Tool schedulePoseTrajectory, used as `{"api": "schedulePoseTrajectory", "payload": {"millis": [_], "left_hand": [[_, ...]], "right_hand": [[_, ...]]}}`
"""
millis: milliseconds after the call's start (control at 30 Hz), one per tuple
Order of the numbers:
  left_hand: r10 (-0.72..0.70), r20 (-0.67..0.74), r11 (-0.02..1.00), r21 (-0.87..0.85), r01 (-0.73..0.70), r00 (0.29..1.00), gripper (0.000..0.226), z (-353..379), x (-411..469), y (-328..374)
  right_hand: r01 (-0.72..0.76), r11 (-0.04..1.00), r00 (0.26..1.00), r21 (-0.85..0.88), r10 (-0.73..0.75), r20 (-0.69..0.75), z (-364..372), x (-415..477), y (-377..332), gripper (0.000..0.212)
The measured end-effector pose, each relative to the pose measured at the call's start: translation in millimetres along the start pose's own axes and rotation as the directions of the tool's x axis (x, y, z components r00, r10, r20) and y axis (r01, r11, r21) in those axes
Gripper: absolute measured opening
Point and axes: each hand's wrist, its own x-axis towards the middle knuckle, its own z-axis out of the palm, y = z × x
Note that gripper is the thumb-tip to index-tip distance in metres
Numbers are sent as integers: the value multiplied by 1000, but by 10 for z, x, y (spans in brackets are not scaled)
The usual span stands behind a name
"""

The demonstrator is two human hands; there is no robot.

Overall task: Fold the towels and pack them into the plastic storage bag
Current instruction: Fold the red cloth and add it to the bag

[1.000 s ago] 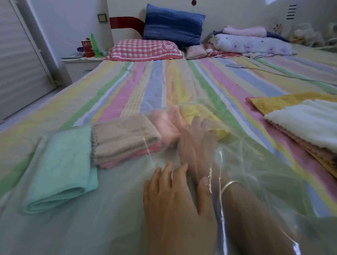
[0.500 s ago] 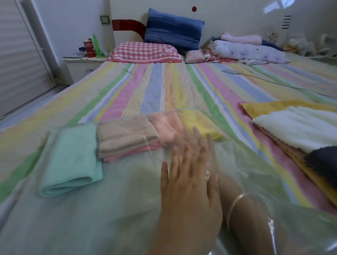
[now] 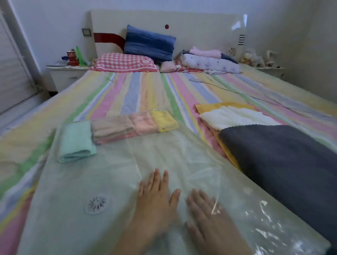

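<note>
Now, bag (image 3: 73, 187): lying flat, mouth toward me for loading.
Loose towels (image 3: 283, 170): waiting beside it.
Folded towels (image 3: 113, 128): sitting deep inside, saving room.
Left hand (image 3: 157, 200): flattening film, fingers straight, together.
Right hand (image 3: 209, 220): seemingly under film, fingers straight.

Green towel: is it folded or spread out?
Folded. The green towel shows doubled layers along its rounded near edge, beside the beige towel.

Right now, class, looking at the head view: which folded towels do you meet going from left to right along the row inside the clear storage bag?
mint green towel → beige towel → pink towel → yellow towel
</note>
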Motion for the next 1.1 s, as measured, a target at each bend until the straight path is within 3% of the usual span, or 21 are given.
{"api": "schedulePoseTrajectory", "payload": {"millis": [67, 167, 267, 367, 467, 533, 600, 700, 733, 833, 900, 967, 1100], "left_hand": [[3, -12, 1000, 12, -3, 1000, 66, 66, -198, 105], [13, 6, 1000, -2, -13, 1000, 66, 150, -457, 273], [46, 25, 998, -46, -45, 999, 66, 242, -666, 417], [86, 32, 996, -24, -85, 996, 78, 370, -803, 516], [177, 33, 979, 100, -180, 984, 97, 536, -965, 579], [206, 31, 960, 187, -208, 978, 90, 589, -1065, 577], [191, 60, 957, 213, -200, 980, 80, 573, -1160, 545], [215, 120, 952, 195, -235, 969, 88, 499, -1225, 443], [247, 95, 936, 236, -262, 964, 97, 497, -1223, 399], [204, 224, 924, 278, -263, 953, 113, 279, -1258, 407], [190, 292, 916, 290, -276, 937, 106, 136, -1270, 467], [193, 300, 918, 280, -280, 934, 102, 39, -1243, 543], [200, 79, 954, 212, -213, 976, 65, 2, -1106, 748]], "right_hand": [[52, 998, 999, 22, -52, 0, -133, -252, 8, 65], [141, 987, 990, -78, -141, 6, -81, -585, 176, 51], [251, 966, 962, -55, -243, 127, -502, -891, 154, 45], [153, 988, 984, -7, -151, 98, -1278, -1146, 69, 28], [-18, 990, 998, 137, 10, 62, -1544, -1206, 203, 31], [-108, 981, 987, 159, 125, -102, -1521, -1156, 381, 20], [-168, 971, 958, 169, 201, -203, -1417, -1098, 628, 25], [-238, 963, 959, 122, 253, -125, -1335, -1040, 947, 42], [-254, 964, 963, 75, 260, -77, -1323, -1043, 1018, 48], [-245, 963, 963, -111, 255, 89, -1303, -1041, 1151, 62], [-249, 954, 957, -168, 269, 107, -1299, -1040, 1149, 54], [-271, 944, 957, -187, 286, 57, -1315, -1036, 1135, 34], [-315, 940, 945, -133, 323, 43, -1327, -981, 1218, 28]]}}
